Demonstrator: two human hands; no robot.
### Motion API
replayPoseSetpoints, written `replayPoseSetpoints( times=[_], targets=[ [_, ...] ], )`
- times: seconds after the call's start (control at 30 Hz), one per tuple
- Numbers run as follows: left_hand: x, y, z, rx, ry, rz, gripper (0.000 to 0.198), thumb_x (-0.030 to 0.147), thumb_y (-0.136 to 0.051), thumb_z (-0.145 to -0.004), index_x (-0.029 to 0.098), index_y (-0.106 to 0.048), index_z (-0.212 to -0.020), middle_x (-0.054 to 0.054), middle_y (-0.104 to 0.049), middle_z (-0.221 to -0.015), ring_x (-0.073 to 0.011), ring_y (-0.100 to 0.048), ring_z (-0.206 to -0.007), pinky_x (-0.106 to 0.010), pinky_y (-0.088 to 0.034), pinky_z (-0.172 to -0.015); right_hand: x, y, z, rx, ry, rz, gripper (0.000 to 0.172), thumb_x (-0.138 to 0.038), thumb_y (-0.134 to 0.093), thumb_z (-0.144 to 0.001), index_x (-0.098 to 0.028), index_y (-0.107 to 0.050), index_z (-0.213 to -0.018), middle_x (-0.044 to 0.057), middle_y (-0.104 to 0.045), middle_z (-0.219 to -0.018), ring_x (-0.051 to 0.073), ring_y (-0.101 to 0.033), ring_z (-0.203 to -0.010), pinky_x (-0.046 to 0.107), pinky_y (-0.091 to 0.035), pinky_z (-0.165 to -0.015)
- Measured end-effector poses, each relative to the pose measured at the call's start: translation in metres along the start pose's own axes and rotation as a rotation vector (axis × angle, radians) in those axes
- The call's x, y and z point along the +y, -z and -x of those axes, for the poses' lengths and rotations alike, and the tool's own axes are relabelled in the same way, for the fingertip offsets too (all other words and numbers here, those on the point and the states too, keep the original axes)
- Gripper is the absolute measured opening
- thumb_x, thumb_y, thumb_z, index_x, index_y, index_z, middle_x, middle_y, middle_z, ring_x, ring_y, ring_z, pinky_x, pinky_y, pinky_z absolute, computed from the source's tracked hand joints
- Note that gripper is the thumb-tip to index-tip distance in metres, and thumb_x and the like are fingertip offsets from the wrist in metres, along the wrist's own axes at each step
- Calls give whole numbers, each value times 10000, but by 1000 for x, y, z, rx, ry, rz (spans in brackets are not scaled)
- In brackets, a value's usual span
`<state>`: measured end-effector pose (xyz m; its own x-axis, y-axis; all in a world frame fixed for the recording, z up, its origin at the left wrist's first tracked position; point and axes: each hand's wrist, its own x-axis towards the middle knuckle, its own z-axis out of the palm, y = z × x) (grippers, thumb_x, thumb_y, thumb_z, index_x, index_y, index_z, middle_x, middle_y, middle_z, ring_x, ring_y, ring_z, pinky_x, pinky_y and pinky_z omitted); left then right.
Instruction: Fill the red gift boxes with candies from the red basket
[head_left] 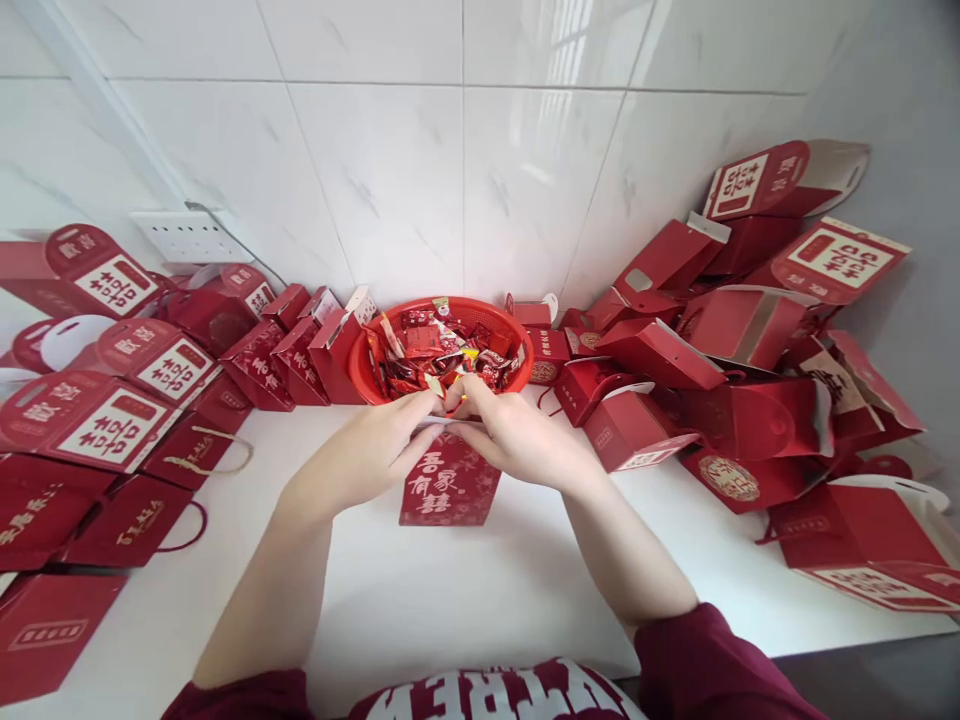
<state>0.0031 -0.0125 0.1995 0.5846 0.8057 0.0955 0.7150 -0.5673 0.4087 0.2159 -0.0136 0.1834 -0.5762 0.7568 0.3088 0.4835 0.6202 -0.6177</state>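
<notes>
A small red gift box with gold characters [450, 487] stands upright on the white table in front of me. My left hand [382, 445] and my right hand [510, 432] meet over its top, fingers pinched on the box's upper edge. Just behind them sits a red plastic basket [367, 365] filled with several wrapped candies [442, 350]. What, if anything, is between my fingertips besides the box flaps is hidden.
Red gift bags with white labels [112, 425] pile up along the left. More red boxes [660, 355] lie tumbled on the right, reaching the table's right edge. A white power strip [191, 237] sits against the tiled wall at the back left.
</notes>
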Motion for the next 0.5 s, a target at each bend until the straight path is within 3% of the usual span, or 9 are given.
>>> replayPoseSetpoints(
  times=[0.17,0.27,0.4,0.5],
  targets=[
    [-12,2,-4,-76,64,40,93,309,-490,-956,233,-449,-991,-13,-668,-955,-213,-662,-815,-284,-446,-697,14,-10,-8,-26,33,0,84,-166,-455,-979,-232,-460,-1029,-7,-656,-858,140,-577,-646,222,-355,-587],
    [-16,2,-4,-170,40,-11,117,284,-576,-900,230,-508,-978,-6,-667,-957,-211,-645,-820,-286,-438,-708,22,-6,-2,-101,49,70,174,-76,-439,-932,-215,-542,-919,-15,-626,-788,125,-531,-627,225,-346,-595],
    [-18,1,-4,-242,-67,46,205,232,-563,-905,252,-605,-1104,-9,-677,-1125,-211,-640,-1007,-284,-457,-833,27,3,6,-201,10,60,190,-116,-580,-883,-216,-621,-1040,24,-693,-986,176,-622,-856,265,-431,-731],
    [-16,0,-4,-258,-82,43,283,196,-429,-962,267,-655,-1116,-6,-673,-1146,-191,-641,-1017,-280,-455,-866,27,8,11,-298,10,31,459,-209,-710,-831,-239,-571,-1267,60,-658,-1220,230,-616,-1076,322,-470,-868]
  ],
)
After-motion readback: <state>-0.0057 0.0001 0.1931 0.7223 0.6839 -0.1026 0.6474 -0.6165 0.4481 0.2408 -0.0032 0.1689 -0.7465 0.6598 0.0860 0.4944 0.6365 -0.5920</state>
